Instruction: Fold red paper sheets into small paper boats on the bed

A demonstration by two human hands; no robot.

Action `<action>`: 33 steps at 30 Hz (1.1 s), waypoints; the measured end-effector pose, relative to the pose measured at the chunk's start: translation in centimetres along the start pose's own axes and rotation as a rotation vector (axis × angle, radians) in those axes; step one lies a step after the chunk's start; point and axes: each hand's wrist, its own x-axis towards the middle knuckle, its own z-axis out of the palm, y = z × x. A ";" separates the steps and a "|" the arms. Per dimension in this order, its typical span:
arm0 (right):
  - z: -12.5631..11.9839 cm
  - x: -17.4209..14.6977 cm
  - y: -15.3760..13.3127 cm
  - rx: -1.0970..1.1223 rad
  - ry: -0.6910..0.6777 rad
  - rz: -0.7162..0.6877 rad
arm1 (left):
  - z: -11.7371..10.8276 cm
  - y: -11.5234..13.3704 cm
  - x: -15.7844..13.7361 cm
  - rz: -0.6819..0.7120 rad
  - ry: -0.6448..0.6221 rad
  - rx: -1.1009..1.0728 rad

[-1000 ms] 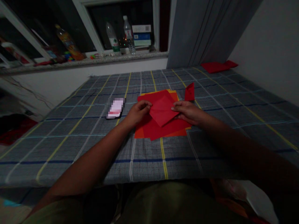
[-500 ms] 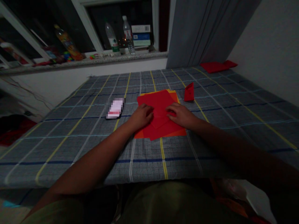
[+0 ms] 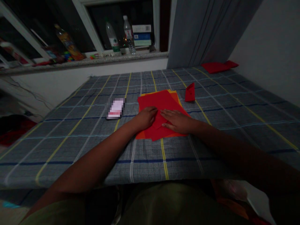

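A sheet of red paper, its near part folded, lies on a small stack with orange paper showing at the edges. My left hand rests on the left of the red sheet, fingers bent together and closed on the paper near the middle. On the other side, my right hand lies flat, fingers stretched across the folded part and thumb apart. Both hands touch the paper, and their fingertips almost meet. A small folded red paper piece stands beyond my right hand.
A phone lies left of the stack on the checked cloth. Another red item is at the far right corner. Along the windowsill stand plastic bottles and stacked boxes or books.
My right hand has slid left and flattened onto the folded paper, its fingers now stretched out. My left hand has shifted slightly right, towards the middle of the sheet.
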 end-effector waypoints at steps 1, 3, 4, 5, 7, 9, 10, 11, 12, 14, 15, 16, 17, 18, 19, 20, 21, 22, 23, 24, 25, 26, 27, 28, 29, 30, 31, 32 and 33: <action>0.0 0.0 -0.1 -0.011 -0.027 0.014 | 0.0 0.0 0.0 0.001 -0.005 0.020; 0.0 0.1 -0.2 -0.024 -0.055 0.032 | 0.1 0.0 0.0 -0.003 -0.009 0.054; 0.0 0.1 -0.2 -0.027 -0.059 0.034 | 0.1 0.0 0.0 -0.013 -0.009 0.066; 0.0 0.1 -0.3 -0.030 -0.058 0.033 | 0.2 0.0 -0.1 -0.026 -0.007 0.075; 0.0 0.1 -0.4 -0.036 -0.058 0.029 | 0.2 -0.1 -0.1 -0.048 -0.008 0.088; -0.1 0.1 -0.4 -0.043 -0.064 0.033 | 0.2 -0.1 -0.1 -0.051 -0.018 0.085; -0.1 0.0 -0.5 -0.048 -0.067 0.039 | 0.2 -0.1 -0.1 -0.051 -0.020 0.074; -0.1 0.0 -0.5 -0.053 -0.069 0.045 | 0.1 -0.1 -0.1 -0.054 -0.010 0.058; -0.1 -0.1 -0.5 -0.058 -0.068 0.048 | 0.1 -0.1 -0.1 -0.059 0.012 0.040; -0.1 -0.2 -0.5 -0.067 -0.050 0.046 | -0.1 0.0 -0.2 -0.059 0.074 0.000; 0.0 -0.2 -0.4 -0.070 -0.039 0.043 | -0.3 0.2 -0.2 -0.050 0.097 -0.020; 0.0 -0.2 -0.4 -0.076 -0.030 0.040 | -0.4 0.3 -0.1 -0.034 0.105 -0.041; -0.1 -0.2 -0.3 -0.084 -0.023 0.040 | -0.6 0.5 -0.1 -0.017 0.102 -0.060; -0.2 -0.2 -0.3 -0.098 -0.018 0.044 | -0.8 0.7 -0.1 -0.007 0.096 -0.079; -0.5 -0.2 -0.3 -0.120 -0.010 0.051 | -1.0 0.8 -0.1 -0.005 0.095 -0.098; -0.8 -0.2 -0.3 -0.151 0.007 0.063 | -1.2 0.9 -0.1 -0.006 0.102 -0.117; -1.3 -0.2 -0.4 -0.190 0.034 0.080 | -1.4 0.9 -0.1 -0.007 0.110 -0.138; -1.8 -0.2 -0.5 -0.236 0.068 0.101 | -1.5 0.9 -0.2 0.000 0.113 -0.164; -2.3 -0.2 -0.5 -0.285 0.113 0.128 | -1.7 0.9 -0.3 0.015 0.107 -0.190; -2.8 -0.1 -0.6 -0.326 0.147 0.151 | -1.7 0.8 -0.3 0.035 0.092 -0.211; -3.3 -0.1 -0.6 -0.354 0.162 0.174 | -1.8 0.7 -0.3 0.059 0.072 -0.228; -3.6 0.0 -0.5 -0.366 0.159 0.187 | -1.8 0.7 -0.4 0.083 0.055 -0.239; -3.8 0.1 -0.4 -0.362 0.137 0.180 | -1.8 0.7 -0.3 0.103 0.046 -0.244; -3.9 0.2 -0.3 -0.346 0.111 0.171 | -1.7 0.7 -0.3 0.116 0.049 -0.244; -3.8 0.3 -0.2 -0.322 0.082 0.158 | -1.6 0.8 -0.2 0.120 0.059 -0.244; -3.7 0.4 -0.1 -0.295 0.055 0.141 | -1.5 0.9 -0.1 0.115 0.075 -0.245; -3.6 0.5 0.0 -0.268 0.036 0.122 | -1.3 1.0 0.0 0.102 0.093 -0.244; -3.4 0.5 0.0 -0.245 0.027 0.101 | -1.2 1.1 0.1 0.080 0.108 -0.241; -3.3 0.6 0.0 -0.226 0.025 0.080 | -1.0 1.1 0.2 0.058 0.114 -0.235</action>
